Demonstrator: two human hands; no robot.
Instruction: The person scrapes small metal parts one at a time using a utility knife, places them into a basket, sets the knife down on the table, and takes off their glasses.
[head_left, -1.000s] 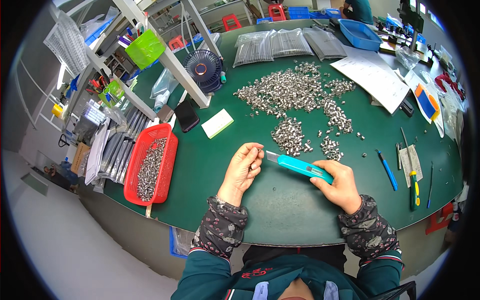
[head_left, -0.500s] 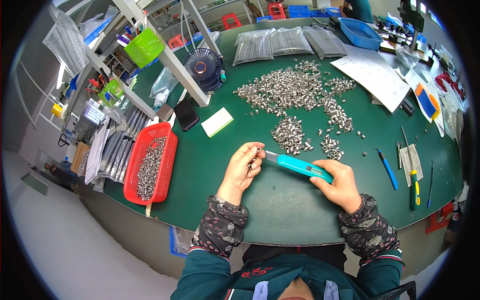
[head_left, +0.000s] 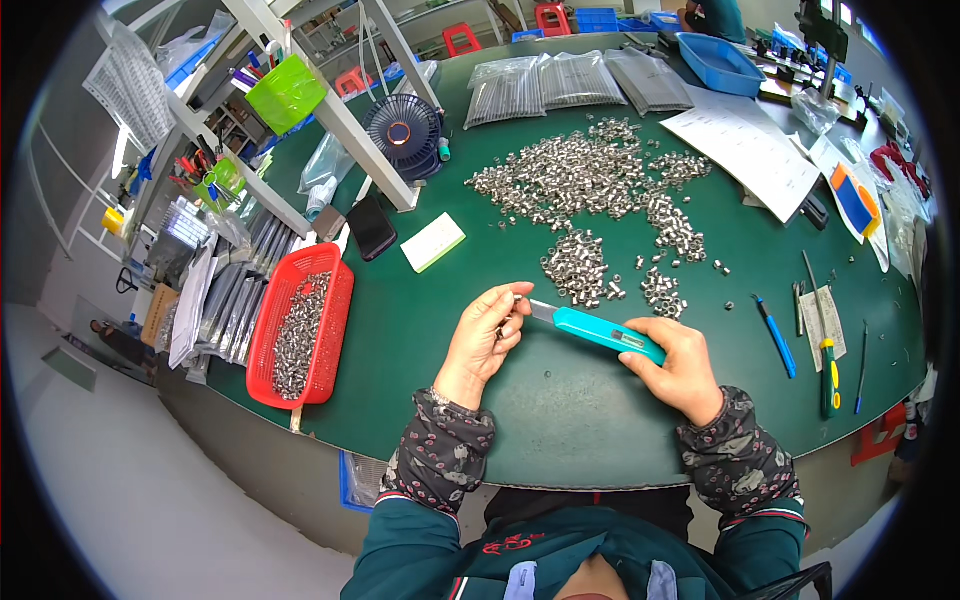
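Note:
My left hand [head_left: 484, 335] pinches a small metal ring [head_left: 517, 298] between thumb and forefinger, and more metal shows under its curled fingers. In my right hand [head_left: 676, 366] is a teal utility knife [head_left: 598, 330], gripped by its handle. The knife's blade [head_left: 542, 311] is out and points left, its tip close to the ring; whether they touch I cannot tell. Beyond my hands lies a small heap of metal rings [head_left: 577, 266], with a larger pile of the same rings [head_left: 575, 175] farther back.
On the left stands a red basket [head_left: 262, 370] of rings, near a phone [head_left: 372, 229], a card [head_left: 432, 243] and a small fan [head_left: 402, 135]. To the right lie a blue-handled tool [head_left: 777, 341] and a yellow-green screwdriver [head_left: 830, 385]. Bagged tubes [head_left: 505, 92] rest at the back of the green table [head_left: 560, 430].
The ring in my left fingers has turned, its open end no longer facing me. My right hand and the knife have stayed almost still.

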